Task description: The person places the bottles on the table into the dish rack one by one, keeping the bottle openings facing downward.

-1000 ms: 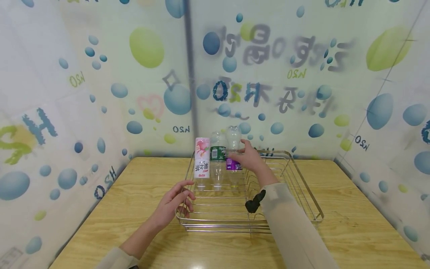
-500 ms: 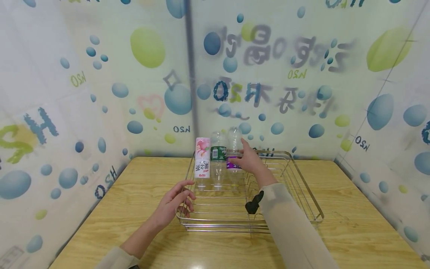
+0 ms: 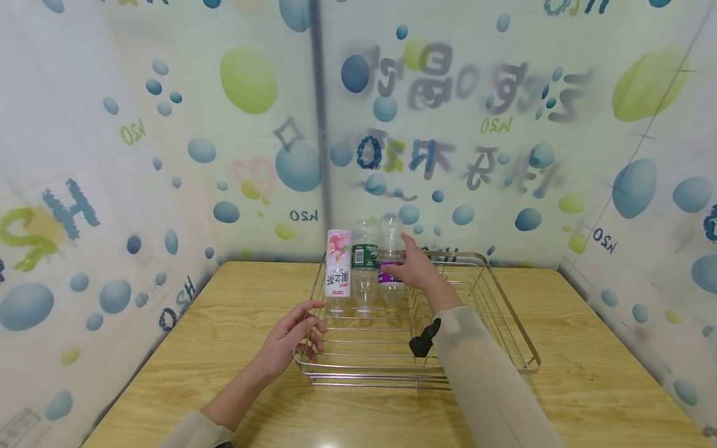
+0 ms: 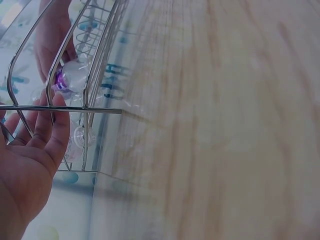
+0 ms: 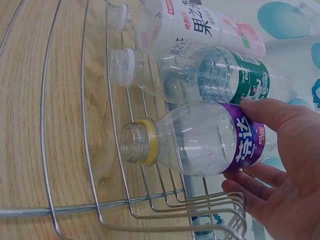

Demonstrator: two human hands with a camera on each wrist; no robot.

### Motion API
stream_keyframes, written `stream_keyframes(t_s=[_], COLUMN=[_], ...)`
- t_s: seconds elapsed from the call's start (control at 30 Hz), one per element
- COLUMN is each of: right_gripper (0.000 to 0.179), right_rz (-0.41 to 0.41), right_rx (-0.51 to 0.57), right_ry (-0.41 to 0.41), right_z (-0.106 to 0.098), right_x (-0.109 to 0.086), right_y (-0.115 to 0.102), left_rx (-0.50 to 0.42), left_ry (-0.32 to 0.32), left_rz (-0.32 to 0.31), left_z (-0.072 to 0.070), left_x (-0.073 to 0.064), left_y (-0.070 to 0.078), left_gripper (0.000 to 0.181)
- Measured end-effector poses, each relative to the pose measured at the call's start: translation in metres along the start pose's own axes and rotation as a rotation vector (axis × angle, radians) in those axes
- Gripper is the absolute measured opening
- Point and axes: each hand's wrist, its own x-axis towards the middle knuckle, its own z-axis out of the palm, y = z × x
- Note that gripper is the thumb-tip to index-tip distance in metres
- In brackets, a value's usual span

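Observation:
Three clear plastic bottles stand neck-down in a metal wire rack. On the left is a bottle with a pink and white peach label (image 3: 338, 261); a green-labelled bottle (image 3: 365, 267) stands in the middle. My right hand (image 3: 420, 264) holds the purple-labelled bottle (image 5: 200, 140) at the right of the row. Its thumb lies on the label and its fingers bend round the underside in the right wrist view. My left hand (image 3: 288, 339) rests on the left rim of the wire rack (image 3: 364, 367), fingers loosely extended among the wires.
The rack stands on a wood-grain table (image 3: 185, 373). Its right part has a row of bent wire dividers (image 3: 426, 305). A patterned curtain wall (image 3: 448, 155) with blue and green dots rises behind the table and along both sides.
The purple-labelled bottle has shifted slightly and stands straighter beside the green-labelled one. My right hand has moved very little with it; my left hand has stayed at the rim.

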Motion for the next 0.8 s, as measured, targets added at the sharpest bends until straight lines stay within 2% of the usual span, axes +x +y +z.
stream_keyframes(t_s=[0.8], right_gripper=[0.111], right_rz=[0.032], right_rx=[0.002], right_ry=[-0.019], right_z=[-0.0002], right_x=[-0.0039], right_y=[-0.0033], left_rx=[-0.007], left_ry=[-0.003], left_rz=[0.004], left_z=[-0.0002], left_x=[0.0001], left_y=[-0.0016], left_gripper=[0.039])
